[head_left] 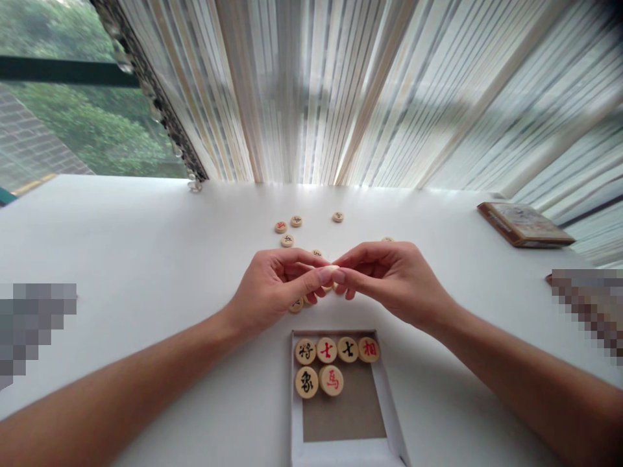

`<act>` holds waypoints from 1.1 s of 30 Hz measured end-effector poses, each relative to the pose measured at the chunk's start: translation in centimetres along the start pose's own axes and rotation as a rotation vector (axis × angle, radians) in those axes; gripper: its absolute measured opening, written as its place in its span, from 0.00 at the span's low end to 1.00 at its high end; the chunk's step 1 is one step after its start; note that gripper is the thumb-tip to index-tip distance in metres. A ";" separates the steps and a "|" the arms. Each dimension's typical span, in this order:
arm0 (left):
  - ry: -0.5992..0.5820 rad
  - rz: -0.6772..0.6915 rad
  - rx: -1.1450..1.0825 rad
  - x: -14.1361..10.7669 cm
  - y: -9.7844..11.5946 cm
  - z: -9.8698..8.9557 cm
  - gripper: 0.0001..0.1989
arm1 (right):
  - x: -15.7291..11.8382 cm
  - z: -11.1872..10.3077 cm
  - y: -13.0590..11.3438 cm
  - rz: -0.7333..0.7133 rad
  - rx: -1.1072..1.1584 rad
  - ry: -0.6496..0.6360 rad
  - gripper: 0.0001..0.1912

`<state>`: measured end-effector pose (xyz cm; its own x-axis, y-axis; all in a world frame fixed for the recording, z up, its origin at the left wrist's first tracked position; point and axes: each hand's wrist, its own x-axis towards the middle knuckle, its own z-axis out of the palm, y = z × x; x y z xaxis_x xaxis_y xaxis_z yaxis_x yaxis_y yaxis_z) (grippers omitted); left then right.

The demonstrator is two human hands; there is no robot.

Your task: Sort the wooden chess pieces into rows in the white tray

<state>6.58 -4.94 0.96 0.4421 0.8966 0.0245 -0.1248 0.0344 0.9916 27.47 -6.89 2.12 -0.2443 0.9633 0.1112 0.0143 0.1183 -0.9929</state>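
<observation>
My left hand [277, 285] and my right hand [389, 279] meet fingertip to fingertip above the white table, both pinching one pale round piece [331, 270] between them. Its face cannot be made out. Below them lies an open white box [341, 451] with a brown bottom. Along its top row sit several wooden discs with red or black characters, among them a red-marked disc [369, 349]. The second row holds a black-marked disc [306, 383] and another in red [331, 381]. Some loose discs under my hands, such as one [295, 305], are partly hidden.
Beyond my hands, scattered discs lie on the table [146, 259], including a red-marked one [281, 227] and a lone one [338, 216]. A flat brown-edged box [528, 225] rests at the back right. Striped curtains [311, 91] hang along the far edge.
</observation>
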 end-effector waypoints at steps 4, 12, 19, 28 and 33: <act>-0.009 0.006 -0.008 -0.1 0.1 0.2 0.13 | 0.0 0.1 -0.2 0.052 0.002 -0.004 0.18; -0.069 0.039 -0.062 -0.1 0.2 0.0 0.10 | 0.1 -0.3 0.1 0.121 0.110 -0.055 0.16; -0.079 0.031 -0.110 0.0 -0.3 -0.4 0.10 | 0.2 -0.5 0.2 0.170 0.249 -0.123 0.13; -0.146 0.026 -0.225 -0.1 -0.6 -0.6 0.10 | 0.2 -0.7 0.3 0.246 0.438 -0.210 0.10; -0.208 0.031 -0.286 -0.1 -0.5 -0.5 0.13 | 0.1 -0.9 0.3 0.301 0.525 -0.265 0.09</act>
<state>6.11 -4.83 0.43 0.6020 0.7911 0.1087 -0.3714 0.1569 0.9151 28.29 -6.58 1.86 -0.5347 0.8361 -0.1226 -0.3390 -0.3451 -0.8752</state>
